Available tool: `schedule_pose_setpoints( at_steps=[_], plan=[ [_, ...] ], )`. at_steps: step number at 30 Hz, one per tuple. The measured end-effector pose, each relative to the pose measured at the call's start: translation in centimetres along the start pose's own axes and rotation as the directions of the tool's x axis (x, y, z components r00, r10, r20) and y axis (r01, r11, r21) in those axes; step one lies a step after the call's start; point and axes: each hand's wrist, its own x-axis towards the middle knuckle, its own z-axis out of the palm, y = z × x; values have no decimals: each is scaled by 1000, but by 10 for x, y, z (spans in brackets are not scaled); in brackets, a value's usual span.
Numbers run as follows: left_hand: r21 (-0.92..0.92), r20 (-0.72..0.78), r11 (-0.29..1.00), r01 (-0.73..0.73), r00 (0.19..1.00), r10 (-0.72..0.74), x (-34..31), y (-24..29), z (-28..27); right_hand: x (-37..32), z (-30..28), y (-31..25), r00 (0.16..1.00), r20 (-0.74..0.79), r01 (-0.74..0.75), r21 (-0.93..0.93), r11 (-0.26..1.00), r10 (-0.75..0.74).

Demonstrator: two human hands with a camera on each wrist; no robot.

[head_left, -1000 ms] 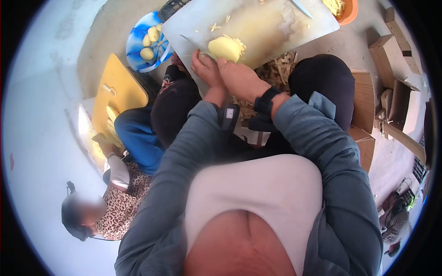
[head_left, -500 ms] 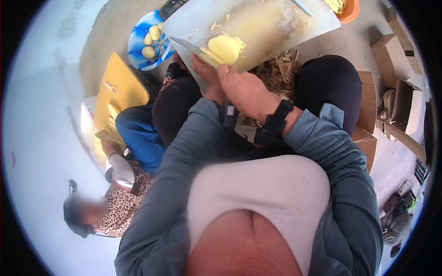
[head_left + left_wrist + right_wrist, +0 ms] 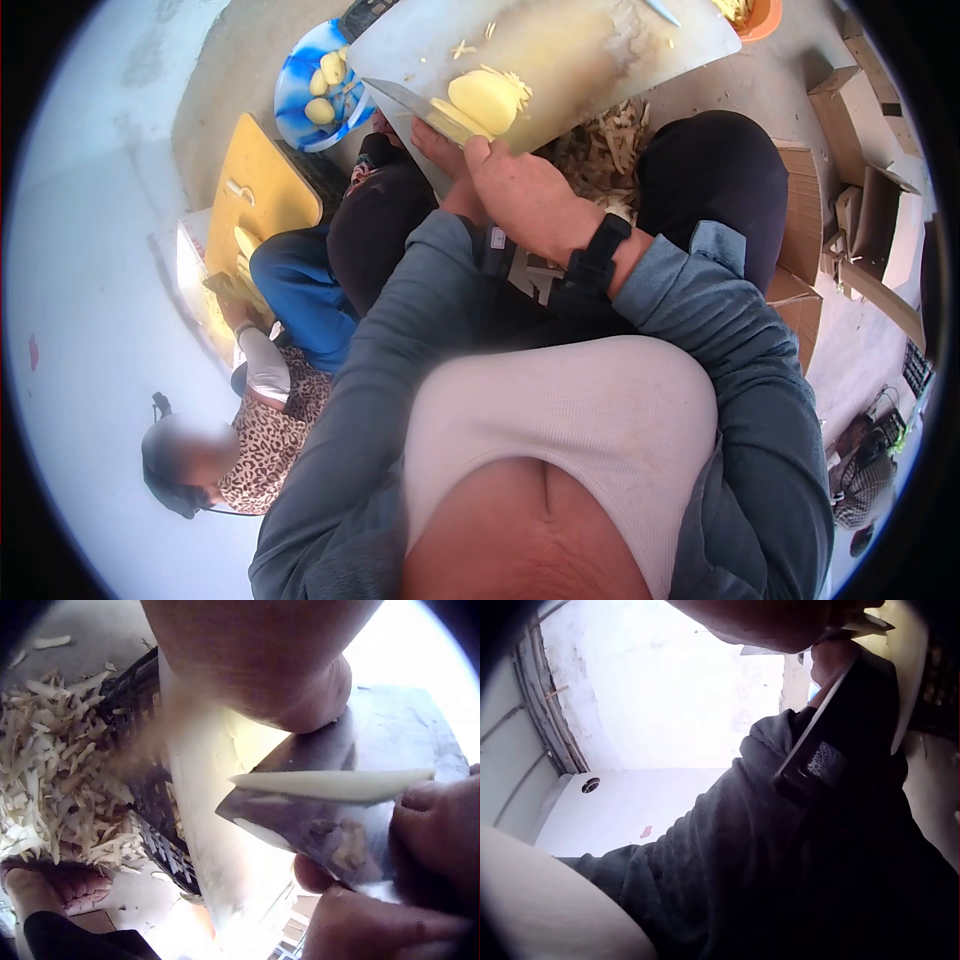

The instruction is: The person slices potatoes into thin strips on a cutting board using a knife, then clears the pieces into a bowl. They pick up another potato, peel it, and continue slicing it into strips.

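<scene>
In the head view my right hand (image 3: pixel 535 195) grips the knife (image 3: pixel 395 97) at its handle end, the blade pointing up-left over the cutting board (image 3: pixel 400 45). Pale slices (image 3: pixel 458 120) lie along the blade, beside a peeled potato (image 3: pixel 483 95) whose far side is cut into thin strips. My left hand (image 3: pixel 440 150) is under the near side of the knife, partly hidden. The left wrist view shows the left fingers (image 3: pixel 427 825) pinching the end of one slice (image 3: pixel 330 784) against the broad blade (image 3: pixel 337 832); the right hand (image 3: pixel 262 660) is above.
A blue-white basin (image 3: pixel 295 95) with several potatoes stands left of the board, an orange bowl (image 3: pixel 765 20) of strips at upper right. Peelings (image 3: pixel 605 150) lie below the board. Another person (image 3: pixel 270 430) sits at left beside a yellow board (image 3: pixel 250 190). Cardboard boxes (image 3: pixel 800 220) stand right.
The blade and slices show more than a second ago, separated from the whole potato. My right hand has turned and shifted slightly down; the left has drawn partly beneath the knife.
</scene>
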Motion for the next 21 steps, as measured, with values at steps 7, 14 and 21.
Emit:
schedule_pose_setpoints(
  at_steps=[7,14,21],
  plan=[
    [33,5,999,-25,1000,25,3,-6,2,10,4,2,999,31,-26,-22,999,27],
    [44,7,998,-35,999,35,6,-9,2,18,12,3,999,32,-34,-22,999,34],
    [45,-19,997,-56,998,57,7,-7,0,31,27,10,997,24,-68,-60,996,69]
  ],
)
